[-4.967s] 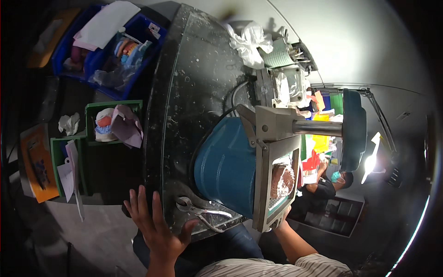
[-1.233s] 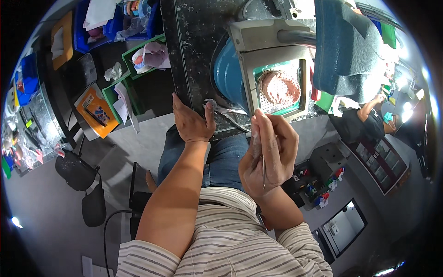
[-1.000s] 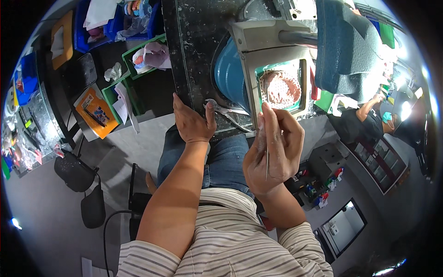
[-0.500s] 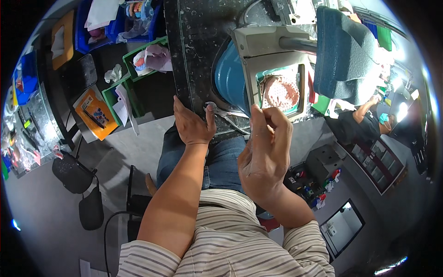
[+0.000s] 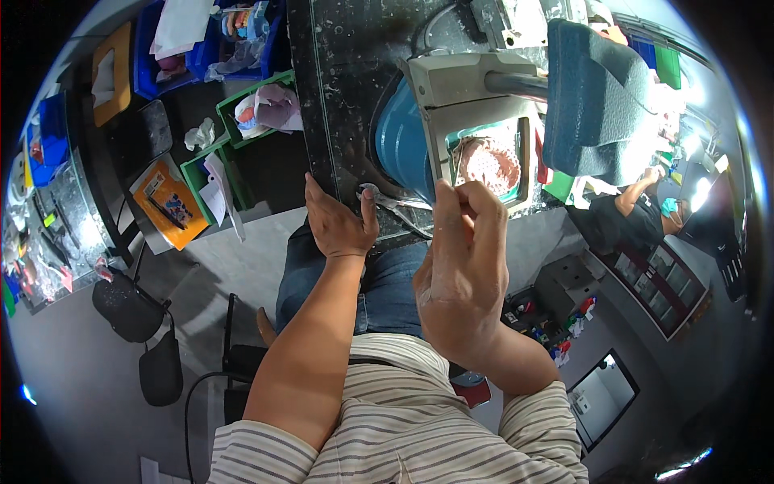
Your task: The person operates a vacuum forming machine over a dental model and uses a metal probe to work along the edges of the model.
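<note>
One dark speckled bench [image 5: 339, 89] carries one blue machine [image 5: 401, 141] with one grey frame [image 5: 476, 89] around one pink dental cast [image 5: 488, 164]. Two green bins [image 5: 234, 137] sit to its left. The left hand [image 5: 337, 222] lies flat on the bench edge, fingers released, thumb just beside one pair of metal pliers [image 5: 395, 206]. The right hand [image 5: 461, 266] is raised and clenched below the cast; what it pinches, I cannot tell.

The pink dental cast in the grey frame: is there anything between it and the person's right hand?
Nothing visible stands between them. The right hand is raised just in front of the grey frame, fingers curled, and the pink dental cast lies open just beyond the fingertips. The metal pliers lie to the left, near the left hand, off that path.
</note>
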`<state>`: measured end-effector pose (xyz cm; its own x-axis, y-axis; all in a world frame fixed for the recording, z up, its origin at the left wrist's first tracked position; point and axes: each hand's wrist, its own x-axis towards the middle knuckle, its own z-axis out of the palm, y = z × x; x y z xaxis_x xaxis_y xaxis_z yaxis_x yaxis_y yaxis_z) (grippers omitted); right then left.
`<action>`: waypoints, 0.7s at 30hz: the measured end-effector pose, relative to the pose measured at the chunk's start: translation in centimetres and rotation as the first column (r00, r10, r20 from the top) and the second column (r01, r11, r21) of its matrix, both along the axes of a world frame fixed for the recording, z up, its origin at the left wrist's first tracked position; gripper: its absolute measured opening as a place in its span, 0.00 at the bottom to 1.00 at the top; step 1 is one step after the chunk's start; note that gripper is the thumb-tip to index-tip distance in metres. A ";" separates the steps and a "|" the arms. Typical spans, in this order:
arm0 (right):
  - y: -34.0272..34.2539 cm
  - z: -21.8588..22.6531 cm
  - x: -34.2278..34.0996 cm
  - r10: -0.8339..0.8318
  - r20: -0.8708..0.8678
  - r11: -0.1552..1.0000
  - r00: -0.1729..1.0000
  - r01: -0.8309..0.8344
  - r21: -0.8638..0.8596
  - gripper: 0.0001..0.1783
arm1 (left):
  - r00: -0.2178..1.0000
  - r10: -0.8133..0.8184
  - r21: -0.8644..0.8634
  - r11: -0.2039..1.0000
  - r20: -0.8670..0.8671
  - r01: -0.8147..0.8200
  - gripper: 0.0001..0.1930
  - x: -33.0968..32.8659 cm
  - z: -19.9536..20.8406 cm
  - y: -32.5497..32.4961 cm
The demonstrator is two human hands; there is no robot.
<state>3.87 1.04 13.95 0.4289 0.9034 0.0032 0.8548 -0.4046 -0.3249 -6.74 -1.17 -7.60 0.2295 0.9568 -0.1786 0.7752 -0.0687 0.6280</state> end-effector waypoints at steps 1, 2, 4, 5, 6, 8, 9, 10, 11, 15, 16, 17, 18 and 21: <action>0.1 -0.1 0.1 -0.003 0.002 1.000 1.000 0.003 0.001 0.22 | 1.000 0.000 0.004 1.000 0.007 0.000 0.52 0.0 0.0 0.0; 0.1 -0.3 0.2 -0.003 0.013 1.000 1.000 0.003 -0.009 0.22 | 1.000 -0.003 0.006 1.000 0.008 0.003 0.52 0.0 0.0 0.0; 0.1 -0.2 0.4 -0.012 0.034 1.000 0.999 0.013 -0.016 0.23 | 1.000 -0.002 0.021 1.000 0.016 0.002 0.51 0.3 0.2 0.1; 0.0 -0.1 0.5 0.002 0.014 1.000 1.000 -0.001 -0.010 0.25 | 1.000 -0.010 0.023 1.000 0.023 0.010 0.51 0.4 0.3 0.1; -0.1 0.1 0.5 0.014 -0.006 1.000 1.000 -0.014 -0.003 0.27 | 1.000 -0.005 0.012 1.000 0.029 0.005 0.51 0.3 0.2 0.0; -0.6 0.9 0.5 0.014 0.000 1.000 1.000 -0.014 0.026 0.28 | 0.999 -0.014 0.004 1.000 0.042 0.014 0.51 0.3 0.2 -0.2; -1.3 1.4 0.5 0.065 -0.105 0.994 0.992 -0.056 0.090 0.28 | 1.000 -0.010 0.009 1.000 0.012 0.010 0.51 0.0 0.0 -0.3; -2.0 2.0 0.7 0.121 -0.201 0.984 0.972 -0.090 0.157 0.28 | 1.000 -0.007 0.014 1.000 -0.015 0.007 0.51 0.0 0.0 -0.3; -3.1 2.5 1.4 0.235 -0.208 0.960 0.949 -0.194 0.201 0.26 | 1.000 -0.019 0.016 1.000 -0.010 0.019 0.51 0.0 0.0 -0.3; -7.8 3.2 3.0 0.133 -0.217 0.951 0.967 -0.063 0.302 0.20 | 1.000 -0.013 -0.019 1.000 0.017 0.014 0.51 0.0 0.1 -0.2; -8.9 3.1 3.5 -0.049 -0.270 0.928 0.962 0.144 0.344 0.17 | 1.000 -0.006 -0.019 1.000 0.016 0.006 0.51 0.0 0.3 0.0; -9.8 2.8 3.9 -0.223 -0.334 0.861 0.916 0.346 0.373 0.13 | 1.000 -0.028 -0.004 1.000 0.011 0.028 0.51 -0.2 0.4 0.2; -10.6 2.1 4.1 -0.244 -0.337 0.847 0.909 0.369 0.382 0.13 | 1.000 -0.018 -0.005 1.000 -0.018 0.018 0.52 -0.2 0.0 0.2; -12.0 -0.2 5.6 -0.425 -0.556 0.596 0.714 0.683 0.422 0.11 | 0.999 -0.017 -0.051 0.999 -0.040 0.015 0.53 0.4 0.1 0.0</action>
